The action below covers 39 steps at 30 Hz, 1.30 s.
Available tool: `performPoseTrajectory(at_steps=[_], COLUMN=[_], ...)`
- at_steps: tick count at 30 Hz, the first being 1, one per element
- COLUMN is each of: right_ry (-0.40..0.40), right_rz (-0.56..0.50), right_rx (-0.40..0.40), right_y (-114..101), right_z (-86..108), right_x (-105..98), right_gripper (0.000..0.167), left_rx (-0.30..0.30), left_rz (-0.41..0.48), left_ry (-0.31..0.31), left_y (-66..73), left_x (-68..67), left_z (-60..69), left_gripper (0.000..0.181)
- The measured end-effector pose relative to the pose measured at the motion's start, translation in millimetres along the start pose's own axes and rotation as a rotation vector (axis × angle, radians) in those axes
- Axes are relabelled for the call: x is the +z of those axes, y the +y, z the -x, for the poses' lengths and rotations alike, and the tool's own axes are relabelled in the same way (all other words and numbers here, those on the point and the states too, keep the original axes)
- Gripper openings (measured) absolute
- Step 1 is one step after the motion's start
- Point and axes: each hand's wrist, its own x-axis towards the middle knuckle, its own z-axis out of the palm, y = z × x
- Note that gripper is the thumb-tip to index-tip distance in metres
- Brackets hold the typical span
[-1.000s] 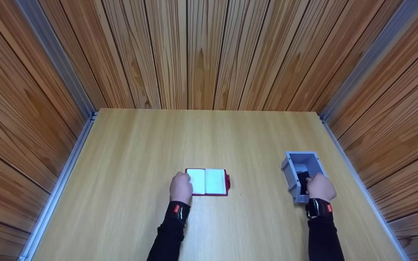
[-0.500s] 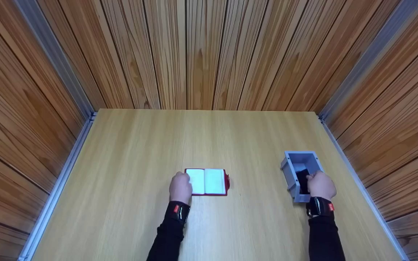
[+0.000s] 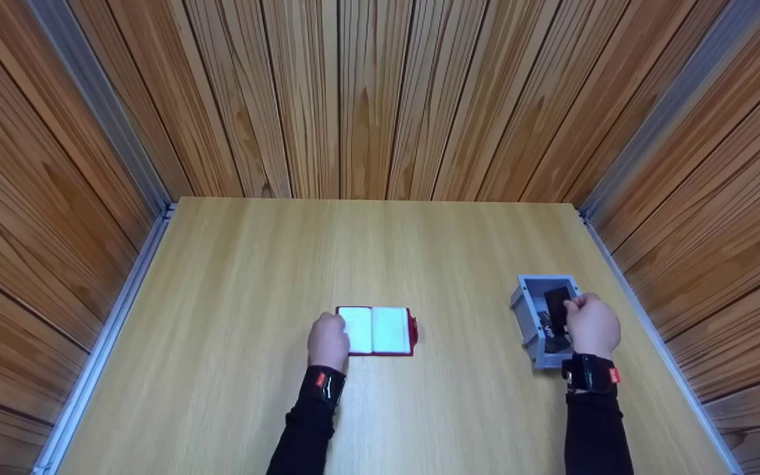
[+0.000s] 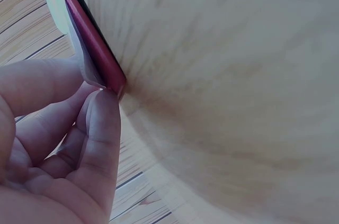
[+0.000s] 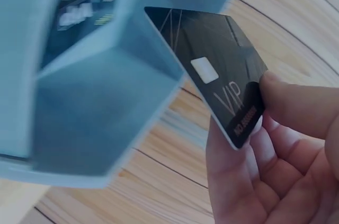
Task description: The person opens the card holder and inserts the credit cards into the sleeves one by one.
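A small open booklet (image 3: pixel 391 330) with a red cover and pale pages lies mid-table, its red clasp flap on the right. My left hand (image 3: pixel 328 340) pinches its left edge; the left wrist view shows the fingertips at the corner of the red cover (image 4: pixel 100 49) and a thin page. My right hand (image 3: pixel 592 324) holds a black card (image 5: pixel 212 70) between thumb and fingers, tilted over the grey box (image 3: pixel 529 323). Silver "VIP" lettering and a chip square show on the card. Inside the box, another dark printed item (image 3: pixel 555 340) lies at the bottom.
The wooden table (image 3: pixel 274 264) is bounded by plank walls (image 3: pixel 380 99) at the back and sides. Metal rails (image 3: pixel 109 330) run along its left and right edges. The grey box stands near the right rail.
My right hand has risen slightly up and right, lifting the black card from inside the box and uncovering the dark item beneath. My left hand and the booklet have stayed put.
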Motion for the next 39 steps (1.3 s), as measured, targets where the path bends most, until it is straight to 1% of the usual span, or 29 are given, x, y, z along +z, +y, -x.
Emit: performPoseTrajectory(at_steps=[5, 8, 13, 15, 21, 25, 31, 34, 39], right_ry=[0.095, 0.120, 0.103, 0.103, 0.040, 0.023, -0.010, -0.032, -0.075], right_rz=[-0.060, -0.103, -0.152, -0.173, -0.214, -0.235, -0.269, -0.290, -0.315], right_rx=[-0.056, -0.075, -0.087, -0.108, -0.114, -0.131, -0.174, -0.198, -0.218], right_y=[-16, -24, -37, -41, -57, -68, -83, -91, -107], right_z=[6.0, 7.5, 9.8, 11.3, 13.1, 13.6, 16.8, 19.6, 24.9], right_x=[-9, -11, -10, -7, 9, 22, 39, 46, 58], right_gripper=[0.023, 0.023, 0.023, 0.023, 0.023, 0.021, 0.021, 0.022, 0.021], left_rx=[-0.004, 0.005, 0.004, -0.001, -0.017, -0.022, 0.004, 0.024, 0.028], left_rz=[-0.005, -0.014, -0.013, -0.014, -0.007, -0.001, -0.009, -0.019, -0.019], left_ry=[-0.015, -0.009, -0.007, -0.014, -0.024, -0.022, -0.002, 0.015, 0.018], left_y=[-0.1, 0.3, -0.1, -0.3, -0.1, 0.2, -0.2, -0.1, -0.2], left_x=[0.7, 0.1, -0.1, -0.1, -0.5, 0.4, 0.9, 0.6, 0.6], left_z=[0.2, -0.3, -1.2, -1.5, -1.4, -1.0, -0.4, 0.2, 0.0], left_gripper=[0.011, 0.010, 0.011, 0.011, 0.011, 0.012, 0.011, 0.015, 0.018])
